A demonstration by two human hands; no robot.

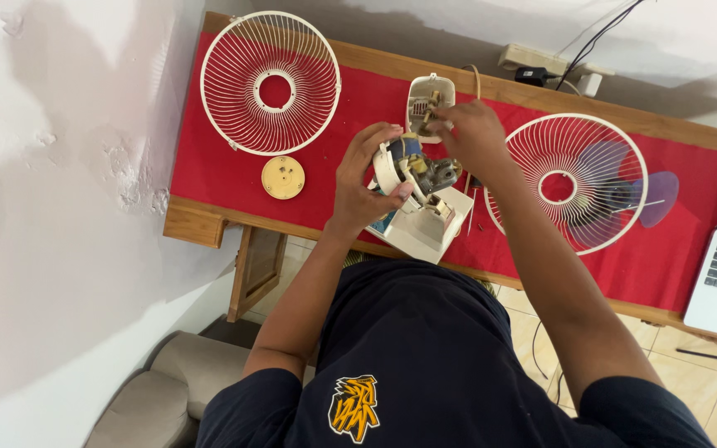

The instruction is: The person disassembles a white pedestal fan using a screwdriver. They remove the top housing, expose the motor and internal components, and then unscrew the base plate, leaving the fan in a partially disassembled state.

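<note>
The fan motor unit [418, 178] stood over the near edge of the red-covered table [209, 166], in the middle of the scene, and both hands met on it. The left hand [365, 178] was on its left side, fingers curled and clamped around the round cream front part, thumb toward the near side. The right hand [468, 133] was at the far right of the unit, fingers drawn together on a small brass-coloured part at the top of the exposed motor; I could not tell if it pinched this part or only touched it. So the motor lay between the two hands, to the right of the left palm and just near-left of the right fingertips. The long axis of the unit ran from far-left down to near-right, ending in the cream base. The left hand was nearer to the body of the unit; the right hand was nearer to its far end.

Just behind the right hand lay a cream rear cover [429, 104]. A wire guard [270, 81] lay far left with a yellow disc [283, 177] near it. A second guard [578, 182] with blue blades lay right.
</note>
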